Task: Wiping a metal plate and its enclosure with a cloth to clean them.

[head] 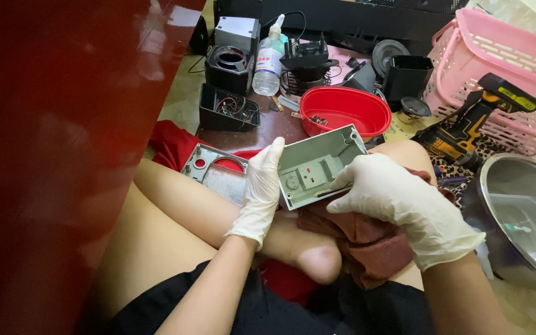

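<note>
While gripped: grey casing [317,164], small parts inside

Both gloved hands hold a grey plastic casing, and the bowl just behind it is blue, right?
Not quite: the bowl is red, as the head view shows. The rest stands: left hand and right hand, both gloved, hold the grey casing.

Held above the lap: open casing [315,167], left hand [262,189] on its left edge, right hand [392,198] on its right. Behind casing: bowl [342,108]. Far right of casing: basket [497,68], drill [473,121] before it.
</note>
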